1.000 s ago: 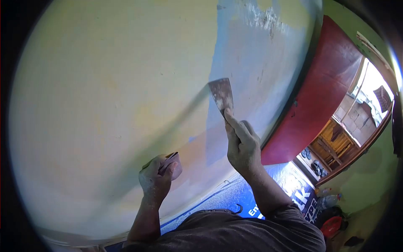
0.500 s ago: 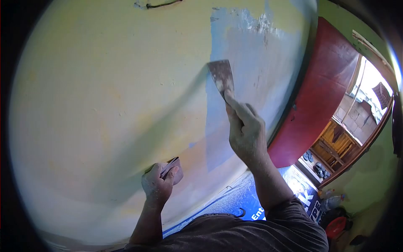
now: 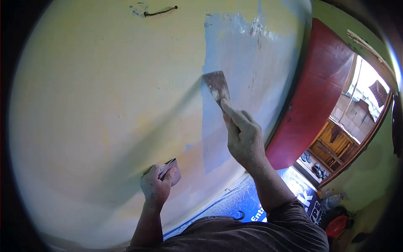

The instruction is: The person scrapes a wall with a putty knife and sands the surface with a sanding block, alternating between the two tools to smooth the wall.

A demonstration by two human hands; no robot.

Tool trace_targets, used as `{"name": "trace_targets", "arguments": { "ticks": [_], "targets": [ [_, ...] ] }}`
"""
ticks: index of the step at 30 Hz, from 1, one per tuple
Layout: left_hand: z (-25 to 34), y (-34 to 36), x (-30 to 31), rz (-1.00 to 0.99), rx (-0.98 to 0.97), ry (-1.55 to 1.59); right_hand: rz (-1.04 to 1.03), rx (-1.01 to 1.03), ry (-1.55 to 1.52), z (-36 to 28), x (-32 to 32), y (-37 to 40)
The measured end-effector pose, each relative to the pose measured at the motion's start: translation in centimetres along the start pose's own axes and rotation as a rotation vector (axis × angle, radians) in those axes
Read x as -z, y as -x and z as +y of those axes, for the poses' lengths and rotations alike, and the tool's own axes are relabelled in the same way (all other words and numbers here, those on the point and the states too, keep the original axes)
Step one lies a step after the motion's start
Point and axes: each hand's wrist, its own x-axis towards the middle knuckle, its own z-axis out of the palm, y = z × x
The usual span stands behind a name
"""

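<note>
My right hand [image 3: 245, 138] is closed round a putty knife [image 3: 217, 87], and its flat, paint-spotted blade points up at the wall [image 3: 113, 96]. The blade's corner lies at the left edge of a bluish patch [image 3: 239, 54] where the yellowish coat is absent. Lower down and to the left, my left hand [image 3: 156, 183] grips a folded piece of sandpaper [image 3: 173, 174], close to the wall. Pale dust covers both hands. Whether the blade touches the wall is hard to tell.
A bent metal hook [image 3: 161, 11] sticks out of the wall at the top. To the right hangs a red door [image 3: 312, 94] beside an open doorway with shoes [image 3: 319, 170]. A dusty blue printed sheet [image 3: 239, 197] covers the floor; plastic bottles [image 3: 331, 201] stand at lower right.
The view has shifted slightly, so the wall appears lower and more to the left. The putty knife has moved a little down along the patch's edge. Both hands keep their hold.
</note>
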Motion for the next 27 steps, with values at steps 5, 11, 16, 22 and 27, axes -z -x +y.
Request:
{"name": "trace_targets", "arguments": {
  "ticks": [5,11,16,22,27],
  "targets": [
    [0.0,-0.1,0.2,0.01,-0.026,-0.008,0.048,0.088,0.013,-0.2,-0.4,-0.5],
    [-0.1,-0.1,-0.2,0.016,-0.012,0.029,0.053,0.07,0.018,-0.7,0.2,-2.0],
    [-0.3,-0.1,-0.1,-0.004,0.003,0.008,0.056,0.079,0.03,-0.6,0.2,-1.9],
    [0.0,0.0,-0.2,0.01,0.005,0.034,0.014,0.054,0.045,-0.5,0.8,-1.5],
    [0.3,-0.1,0.0,0.019,-0.008,0.063,0.073,0.089,0.006,-1.0,0.6,-2.9]
  ]
}}
